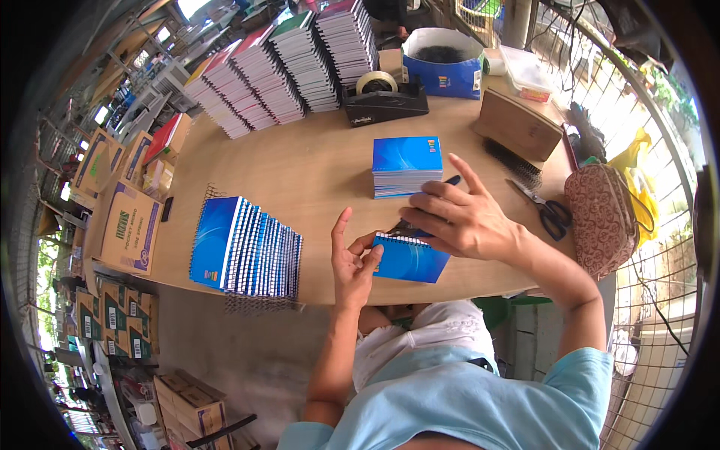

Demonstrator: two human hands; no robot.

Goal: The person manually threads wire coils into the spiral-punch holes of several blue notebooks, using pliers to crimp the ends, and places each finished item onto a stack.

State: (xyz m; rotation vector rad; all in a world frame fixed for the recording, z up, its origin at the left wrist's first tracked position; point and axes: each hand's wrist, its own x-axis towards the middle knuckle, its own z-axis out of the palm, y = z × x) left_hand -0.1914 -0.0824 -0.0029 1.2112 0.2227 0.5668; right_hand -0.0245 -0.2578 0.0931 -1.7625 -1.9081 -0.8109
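Observation:
A small blue spiral notebook (414,260) lies at the table's near edge, its coil along the far side. My left hand (352,268) grips its left corner between thumb and curled fingers, the index finger pointing up. Over the notebook, my right hand (472,223) is closed around pliers (452,180) with dark blue handles, its index finger raised. The jaws are near the coil, partly hidden by my fingers. A neat pile of blue notebooks (407,156) stands just beyond. To the left, a long row of coiled blue notebooks (217,244) leans together, wire ends sticking out.
Tall stacks of notebooks (255,75) fill the far left, beside a black tape dispenser (386,103) and a blue bag (442,69). Black-handled scissors (553,217), a brush (514,161) and a patterned pouch (604,217) sit right. Cardboard boxes (129,229) stand left.

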